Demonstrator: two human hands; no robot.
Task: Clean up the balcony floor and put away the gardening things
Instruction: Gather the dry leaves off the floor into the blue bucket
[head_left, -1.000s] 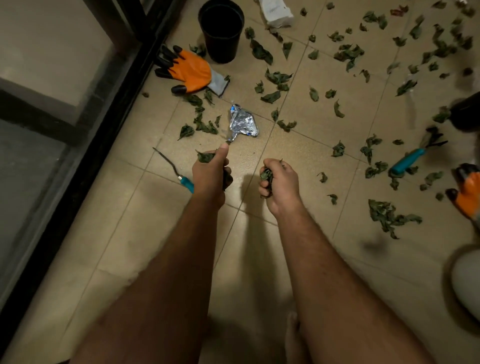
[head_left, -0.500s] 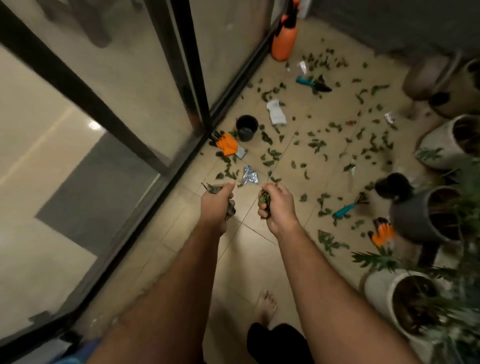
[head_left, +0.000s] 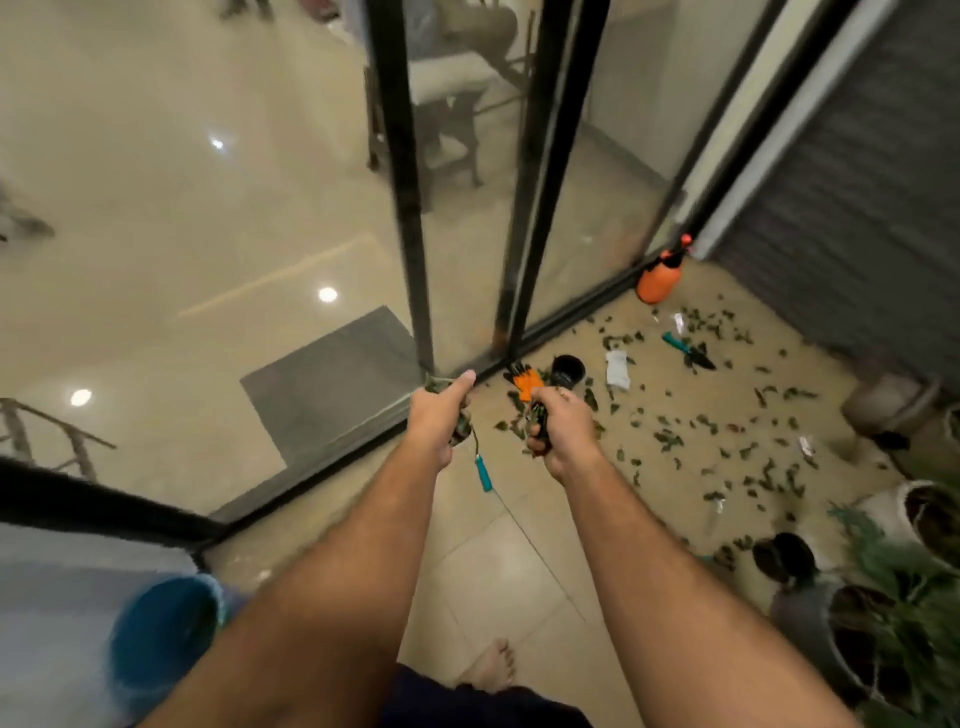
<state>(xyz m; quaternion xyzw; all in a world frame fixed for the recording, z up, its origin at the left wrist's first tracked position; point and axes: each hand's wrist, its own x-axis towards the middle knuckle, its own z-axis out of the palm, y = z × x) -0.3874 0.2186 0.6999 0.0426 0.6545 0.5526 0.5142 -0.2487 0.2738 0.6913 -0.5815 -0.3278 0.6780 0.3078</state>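
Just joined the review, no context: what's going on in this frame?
A person is clearing a balcony floor by hand. The left hand and the right hand each grip a clump of dead leaves, held out over the tiles. Plenty of loose leaves are still scattered on the floor, along with an orange glove, a small black pot, a teal-handled trowel, another teal-handled tool and an orange sprayer by the glass door. So cleanup is only partly done.

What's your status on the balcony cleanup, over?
Left hand grip full of leaves, right hand likewise. Leaves scattered over floor; orange glove, black pot, teal trowel not yet stowed. Path unobstructed.
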